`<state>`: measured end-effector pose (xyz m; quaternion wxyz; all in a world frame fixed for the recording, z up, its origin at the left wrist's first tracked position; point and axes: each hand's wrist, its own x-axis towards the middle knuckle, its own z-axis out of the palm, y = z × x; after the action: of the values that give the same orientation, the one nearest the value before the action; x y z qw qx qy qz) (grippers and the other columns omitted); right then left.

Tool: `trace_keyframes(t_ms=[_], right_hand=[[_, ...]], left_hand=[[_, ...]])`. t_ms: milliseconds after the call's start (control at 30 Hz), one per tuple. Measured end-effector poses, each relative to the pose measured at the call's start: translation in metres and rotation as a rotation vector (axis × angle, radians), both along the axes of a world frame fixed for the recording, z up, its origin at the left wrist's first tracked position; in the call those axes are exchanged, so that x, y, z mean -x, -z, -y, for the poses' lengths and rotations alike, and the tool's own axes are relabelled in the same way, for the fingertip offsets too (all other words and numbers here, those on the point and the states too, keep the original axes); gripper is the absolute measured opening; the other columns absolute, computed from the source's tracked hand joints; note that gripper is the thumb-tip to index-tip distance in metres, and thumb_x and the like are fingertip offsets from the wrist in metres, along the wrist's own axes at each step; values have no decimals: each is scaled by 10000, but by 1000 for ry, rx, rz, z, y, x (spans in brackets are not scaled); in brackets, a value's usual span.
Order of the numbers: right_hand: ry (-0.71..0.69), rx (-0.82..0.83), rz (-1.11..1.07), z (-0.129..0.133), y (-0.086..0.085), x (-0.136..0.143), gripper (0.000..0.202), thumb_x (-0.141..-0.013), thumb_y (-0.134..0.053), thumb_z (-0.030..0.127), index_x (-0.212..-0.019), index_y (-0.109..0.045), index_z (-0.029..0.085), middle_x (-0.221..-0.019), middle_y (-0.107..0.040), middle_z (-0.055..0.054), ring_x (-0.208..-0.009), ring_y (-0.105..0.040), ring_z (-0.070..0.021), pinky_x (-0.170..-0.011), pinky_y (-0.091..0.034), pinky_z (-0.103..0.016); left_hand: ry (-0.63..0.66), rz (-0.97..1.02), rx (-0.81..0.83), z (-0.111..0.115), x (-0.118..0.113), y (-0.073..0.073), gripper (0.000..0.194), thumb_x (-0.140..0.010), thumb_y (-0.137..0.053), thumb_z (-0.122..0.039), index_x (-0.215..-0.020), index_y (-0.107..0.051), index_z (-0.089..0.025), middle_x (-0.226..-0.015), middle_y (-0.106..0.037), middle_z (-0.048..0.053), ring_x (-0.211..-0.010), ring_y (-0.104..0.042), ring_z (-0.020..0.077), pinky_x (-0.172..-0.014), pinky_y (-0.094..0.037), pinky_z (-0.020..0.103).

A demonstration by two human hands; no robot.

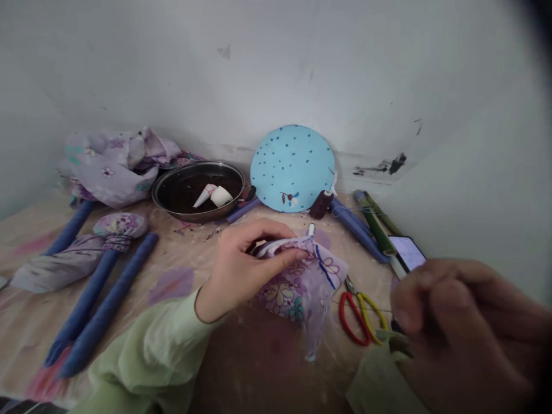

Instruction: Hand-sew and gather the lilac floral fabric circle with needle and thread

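2 bare hands are in view above the table (175, 253). The left hand (245, 267) holds the gathered edge of the floral cloth (284, 293) in a narrow grip, thumb on the near face. The cloth hangs below the fingers over the middle of the work area; a dark blue line shows near its right corner, and a small white tip (311, 229) stands above its upper edge. The right hand (466, 328) is raised at the right, well apart from the cloth, with thumb and forefinger drawn close together; whether they hold anything cannot be told.

1 pair of scissors (364, 316), with 1 red and 1 yellow handle, lies between the cloth and the right hand. Beyond it are a phone (406, 252), a green tube (377, 227) and blue rolls (356, 225). 1 light blue disc (292, 164) with dark dots leans against the wall (302, 69), a dark thread spool (321, 205) at its lower right. A pan (196, 218) contains 2 white items (221, 196). At the left are a cloth heap (114, 167), 3 blue rods (110, 305) and a tied cloth bundle (121, 225).
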<state>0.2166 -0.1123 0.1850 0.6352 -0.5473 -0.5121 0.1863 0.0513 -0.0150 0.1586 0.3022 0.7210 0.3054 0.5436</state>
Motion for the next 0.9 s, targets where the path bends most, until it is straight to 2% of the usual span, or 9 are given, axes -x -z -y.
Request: trace_keyframes(t_ms=[67, 200, 400, 633, 900], right_hand=[[-14, 70, 70, 1, 0, 9, 115, -841, -580, 268, -732, -608, 250, -469, -524, 9, -329, -427, -106, -259, -266, -226], [-96, 52, 282, -4, 6, 21, 137, -835, -577, 210, -707, -611, 243, -487, -578, 33, -362, -497, -95, -335, -392, -205], [-80, 23, 470, -9, 12, 23, 97, -837, -582, 183, -767, -603, 247, -509, -608, 64, -376, -531, -78, -389, -425, -182], [-51, -29, 550, -12, 11, 20, 108, -805, -590, 130, -776, -606, 232, -517, -607, 76, -389, -531, -66, -389, -397, -166], [-53, -34, 490, -13, 13, 21, 118, -796, -593, 112, -778, -601, 228, -501, -585, 93, -381, -509, -43, -402, -393, -148]], left_hand=[[-9, 8, -14, 3, 0, -2, 108, -701, -749, -214, -753, -658, -191, -753, -713, -14, -685, -649, 119, -674, -536, 233], [41, -1, -31, 8, -1, -5, 55, -738, -708, -184, -776, -670, -195, -812, -720, 6, -751, -661, 139, -716, -549, 261], [-18, -54, -49, 13, -2, -9, 52, -738, -696, -181, -762, -670, -219, -772, -722, -23, -680, -658, 121, -684, -561, 246], [-51, -48, -126, 14, -2, -7, 75, -723, -711, -162, -755, -670, -215, -732, -720, -33, -649, -662, 106, -624, -552, 217], [-24, -27, -147, 14, -2, -3, 100, -714, -720, -158, -774, -661, -210, -739, -717, -18, -655, -668, 126, -605, -558, 239]])
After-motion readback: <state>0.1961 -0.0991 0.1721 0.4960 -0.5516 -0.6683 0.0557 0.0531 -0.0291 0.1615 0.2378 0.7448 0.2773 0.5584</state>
